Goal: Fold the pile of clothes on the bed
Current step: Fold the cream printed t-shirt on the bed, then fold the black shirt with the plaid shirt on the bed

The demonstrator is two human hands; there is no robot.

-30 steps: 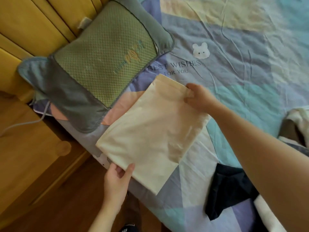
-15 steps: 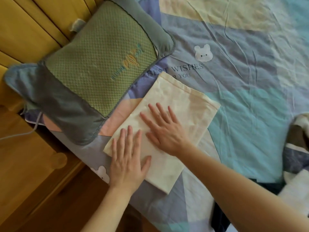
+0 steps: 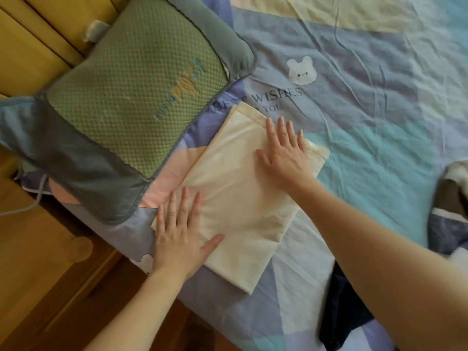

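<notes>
I am pressing my left hand [image 3: 178,235] flat on the near left corner of the folded cream cloth [image 3: 243,201], fingers straight and a little spread, gripping nothing. To my mind, doing this step well means keeping that palm still as an anchor while smoothing outward, so the layers are not sliding off one another near the edge of the bed [image 3: 379,138]. The cloth is lying close to that edge, just beside the green pillow [image 3: 131,97], as a neat rectangle set at a slant. Its surface is looking mostly smooth, with faint creases fanning out from under my left palm. Its edges are lining up well, and a stitched hem is showing along the far side. My right hand [image 3: 287,150] is also lying flat and relaxed on the far right corner, well apart from the left. Farther right, a dark garment [image 3: 339,317] and a striped piece [image 3: 450,219] are waiting unfolded.
</notes>
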